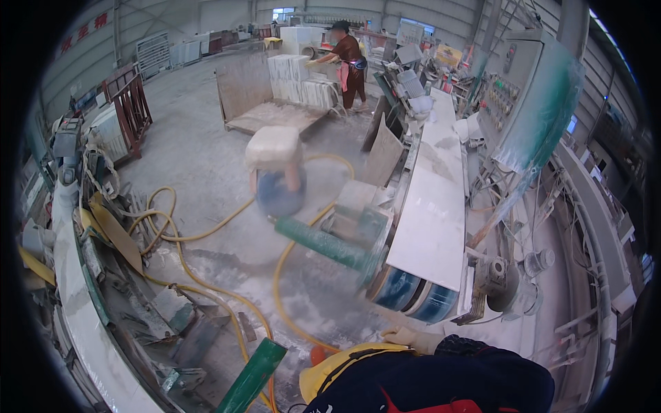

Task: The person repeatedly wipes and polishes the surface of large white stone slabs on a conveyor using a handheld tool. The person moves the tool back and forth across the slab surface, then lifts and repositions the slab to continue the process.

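My right hand (413, 339), in a pale glove, lies in front of my body at the lower edge, beside the yellow apron (348, 365). A dark sleeve (475, 354) leads to it from the right. Its fingers are only partly visible, and whether they grip anything is not clear. My left hand is not in view. A small orange-red thing (317, 354) shows at the apron's left edge, too little of it to name. Nearest beyond my right hand is the end of a long conveyor with a white top (430, 213) and blue rollers (396, 289).
A green roller (323, 242) juts left from the conveyor. Yellow hoses (200, 237) loop over the dusty floor around a cream-topped stool (274, 146). Machinery (76, 275) lines the left. Farther off, a co-worker (350, 62) stands beside stacked white slabs (303, 79).
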### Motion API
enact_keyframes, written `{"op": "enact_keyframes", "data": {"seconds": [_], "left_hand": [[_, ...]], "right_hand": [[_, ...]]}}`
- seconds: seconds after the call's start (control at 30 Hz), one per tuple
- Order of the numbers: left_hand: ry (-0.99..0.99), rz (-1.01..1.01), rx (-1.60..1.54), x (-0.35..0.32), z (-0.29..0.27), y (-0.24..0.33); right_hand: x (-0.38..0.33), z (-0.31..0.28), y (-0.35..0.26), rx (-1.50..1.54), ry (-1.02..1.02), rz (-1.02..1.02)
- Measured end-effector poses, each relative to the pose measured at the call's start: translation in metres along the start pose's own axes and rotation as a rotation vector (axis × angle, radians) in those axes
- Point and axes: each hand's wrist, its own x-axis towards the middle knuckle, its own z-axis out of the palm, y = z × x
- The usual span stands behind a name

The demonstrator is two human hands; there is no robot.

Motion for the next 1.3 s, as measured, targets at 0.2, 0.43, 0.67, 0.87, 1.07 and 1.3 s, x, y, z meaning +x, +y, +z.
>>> {"op": "enact_keyframes", "data": {"seconds": [0.2,0.43,0.67,0.87,1.07,1.3], "left_hand": [[0.068,0.034,-0.009,-0.022,0.045,-0.002],[0.091,0.036,0.017,-0.040,0.064,-0.004],[-0.449,-0.156,-0.455,-0.050,0.060,0.005],[-0.586,0.168,-0.089,-0.047,0.046,-0.002],[-0.528,-0.475,-0.180,-0.031,0.040,0.006],[-0.310,-0.474,-0.280,-0.054,0.064,0.008]], "right_hand": [[-0.002,0.014,0.008,0.185,-0.031,0.054],[0.002,0.021,0.016,0.166,-0.099,0.075],[0.007,0.037,0.025,0.231,-0.179,0.068],[0.016,0.045,0.025,0.037,-0.257,0.103],[0.037,0.046,0.014,-0.085,-0.313,0.026],[0.055,0.079,-0.005,-0.146,-0.369,0.049]]}}
